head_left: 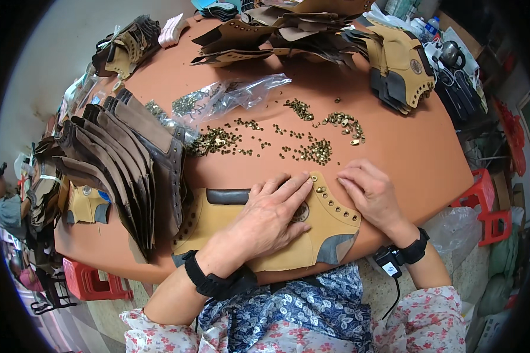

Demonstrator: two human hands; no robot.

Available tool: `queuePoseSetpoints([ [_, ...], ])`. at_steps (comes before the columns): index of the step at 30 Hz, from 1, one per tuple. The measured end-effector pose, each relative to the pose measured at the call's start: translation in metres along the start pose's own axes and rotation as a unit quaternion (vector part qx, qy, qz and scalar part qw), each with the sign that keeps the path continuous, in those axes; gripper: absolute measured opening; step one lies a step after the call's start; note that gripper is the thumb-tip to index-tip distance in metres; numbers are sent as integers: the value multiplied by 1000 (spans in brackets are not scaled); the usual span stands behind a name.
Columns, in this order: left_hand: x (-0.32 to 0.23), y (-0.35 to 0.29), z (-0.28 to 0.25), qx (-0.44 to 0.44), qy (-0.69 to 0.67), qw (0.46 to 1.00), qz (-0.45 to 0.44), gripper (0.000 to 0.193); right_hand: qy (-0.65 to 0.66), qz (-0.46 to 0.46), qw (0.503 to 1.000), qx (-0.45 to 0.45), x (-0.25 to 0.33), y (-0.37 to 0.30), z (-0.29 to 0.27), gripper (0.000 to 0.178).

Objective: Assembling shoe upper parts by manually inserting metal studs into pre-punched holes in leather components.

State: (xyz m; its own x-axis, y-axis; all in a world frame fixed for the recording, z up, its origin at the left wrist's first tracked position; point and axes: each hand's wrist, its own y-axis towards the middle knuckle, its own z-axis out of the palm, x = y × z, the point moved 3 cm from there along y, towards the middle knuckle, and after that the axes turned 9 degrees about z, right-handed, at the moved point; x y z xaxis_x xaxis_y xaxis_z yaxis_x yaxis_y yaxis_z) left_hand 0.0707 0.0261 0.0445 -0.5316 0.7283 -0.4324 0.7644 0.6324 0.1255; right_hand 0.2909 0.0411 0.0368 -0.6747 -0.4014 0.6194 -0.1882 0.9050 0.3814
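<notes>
A tan boot upper (271, 250) with a dark padded collar and grey patches lies flat at the table's near edge. Along its right edge runs a row of holes, several of them with brass-coloured eyelets (319, 189). My left hand (271, 212) rests on the upper, fingers stretched out toward the top of that row. Just right of the row hovers my right hand (368, 191), its thumb and fingertips drawn together; whatever they may hold is too small to make out. Loose brass eyelets (315, 152) are scattered in small heaps beyond the upper.
Brown uppers (118, 165) stand stacked at the left. More piles (294, 35) lie at the back, with tan uppers (397, 65) at the back right. A clear plastic bag (235, 94) of eyelets sits mid-table. Red stools (94, 279) stand below the table's edge.
</notes>
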Motion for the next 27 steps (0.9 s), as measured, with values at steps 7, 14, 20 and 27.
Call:
queuePoseSetpoints([
  [7,-1,2,0,14,13,1000,0,75,-85,-114,989,25,14,5,13,23],
  [14,-1,3,0,16,27,999,5,74,-118,-133,983,52,15,6,14,24],
  [20,-1,4,-1,19,32,999,9,69,-31,-68,996,51,11,12,6,17],
  [27,-2,5,-1,26,35,999,7,70,-66,13,997,-25,-23,10,-15,8],
])
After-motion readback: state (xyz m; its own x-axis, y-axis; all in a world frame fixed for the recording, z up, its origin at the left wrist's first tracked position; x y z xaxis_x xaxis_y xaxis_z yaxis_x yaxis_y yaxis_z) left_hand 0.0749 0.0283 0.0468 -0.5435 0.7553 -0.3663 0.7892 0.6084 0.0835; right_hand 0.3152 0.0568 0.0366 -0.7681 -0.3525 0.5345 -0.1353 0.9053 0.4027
